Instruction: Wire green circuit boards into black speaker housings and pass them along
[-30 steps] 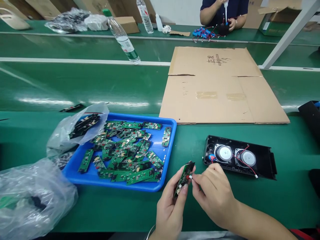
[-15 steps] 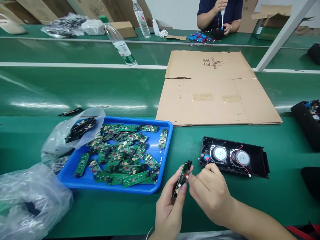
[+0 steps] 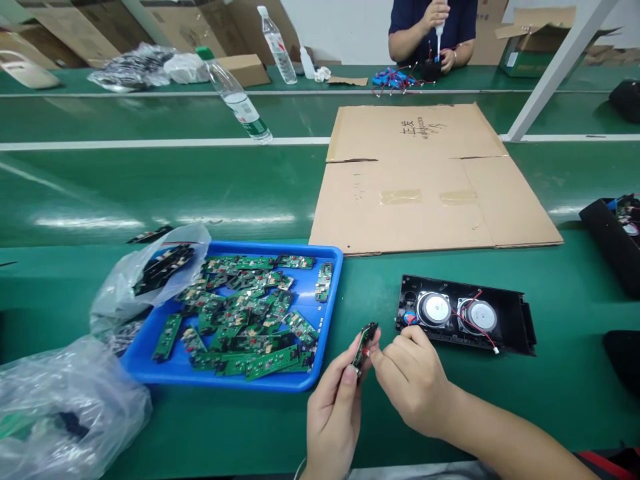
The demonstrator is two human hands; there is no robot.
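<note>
My left hand (image 3: pixel 336 407) grips a small green circuit board (image 3: pixel 364 347), tilted up on edge between thumb and fingers. Pinched in my right hand (image 3: pixel 413 380) is a small wire connector (image 3: pixel 369 351) with a bit of red, pressed close against the board's face; my fingertips mostly cover it. Just beyond my right hand lies a black speaker housing (image 3: pixel 510 323) with two round silver speakers (image 3: pixel 434 308), thin red wires and a loose white plug (image 3: pixel 495 350). To the left, a blue tray (image 3: pixel 333 320) holds many similar circuit boards (image 3: pixel 250 313).
A plastic bag of dark boards (image 3: pixel 150 267) leans over the tray's left edge, with another clear bag (image 3: pixel 75 407) nearer. Flattened cardboard (image 3: pixel 425 180) lies behind. A water bottle (image 3: pixel 243 107) stands farther back. Across the bench, a person (image 3: pixel 433 33) handles a white tool.
My left hand has turned the circuit board more edge-on, and both hands have come slightly closer together around the connector. The whole view has shifted a little.
</note>
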